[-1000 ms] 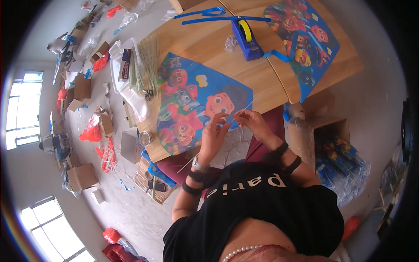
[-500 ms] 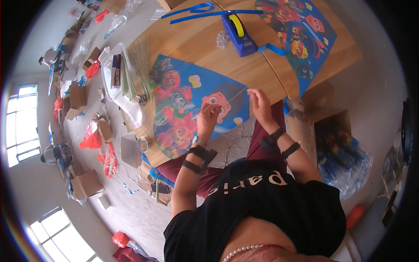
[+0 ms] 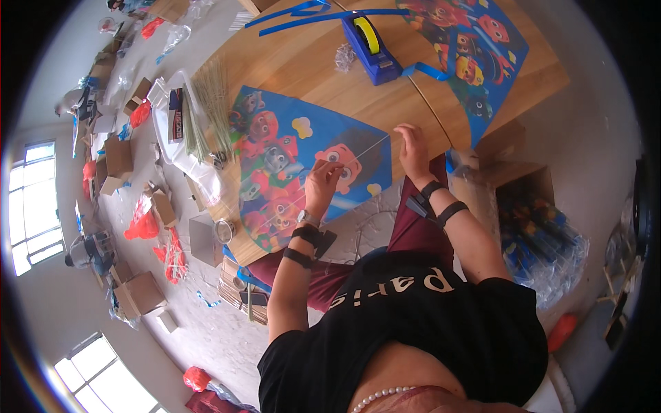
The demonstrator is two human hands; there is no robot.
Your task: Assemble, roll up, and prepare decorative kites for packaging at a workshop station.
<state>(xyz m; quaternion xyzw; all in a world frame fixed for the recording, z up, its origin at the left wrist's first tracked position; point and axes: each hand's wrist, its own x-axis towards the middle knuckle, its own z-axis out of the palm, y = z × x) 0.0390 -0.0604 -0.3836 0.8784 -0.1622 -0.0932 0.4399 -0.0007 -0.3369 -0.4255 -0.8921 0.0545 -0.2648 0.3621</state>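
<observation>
A blue kite sheet (image 3: 292,110) with a cartoon print lies on the wooden table in front of me. Across it runs a thin pale stick (image 3: 372,146), slanting from the lower left up toward the sheet's right corner. My left hand (image 3: 321,187) rests over the middle of the print, thumb and fingertips closed on the stick. Just beyond the right corner, my right hand (image 3: 413,153) is raised with its fingers extended and apart. It is close to the stick's end, and I see nothing held in it.
A blue tape dispenser (image 3: 375,55) with yellow tape stands farther back, near blue ribbon (image 3: 330,18). A second printed kite sheet (image 3: 499,65) lies at the far right. Bundled thin sticks (image 3: 212,96) and a white tray (image 3: 162,113) are left. An open cardboard box (image 3: 520,175) stands right.
My right hand has lifted slightly from the sheet's corner, its fingers straighter. My left hand keeps its pinch on the stick. The whole view has shifted a little.
</observation>
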